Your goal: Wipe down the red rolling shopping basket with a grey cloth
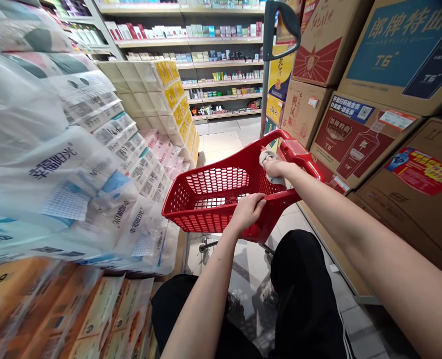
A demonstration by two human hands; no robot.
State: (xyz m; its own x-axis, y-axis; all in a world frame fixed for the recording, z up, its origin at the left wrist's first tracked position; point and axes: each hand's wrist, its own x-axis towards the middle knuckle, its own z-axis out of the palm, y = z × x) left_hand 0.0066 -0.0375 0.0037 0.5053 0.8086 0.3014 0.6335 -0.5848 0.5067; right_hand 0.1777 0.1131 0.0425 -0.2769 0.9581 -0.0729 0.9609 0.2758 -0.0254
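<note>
In the middle of the head view stands a red plastic shopping cart (185,219) with slotted walls and a thick red handle end at its right. My left hand (246,214) grips the near rim of the cart, fingers curled over the edge and thumb on top. Inside the cart, by its right-hand part, my right hand (275,167) is closed on a pale grey-white cloth (267,157). The cloth lies against the inner far wall. My right forearm reaches across the rim near the handle.
Wrapped tissue packs (104,164) are stacked high on the left, with orange packs (93,309) below. Cardboard boxes (359,129) line the right side. A grey handle on a pole (268,30) rises beyond the cart. Stocked shelves (224,65) cross the back; tiled floor (224,139) runs between.
</note>
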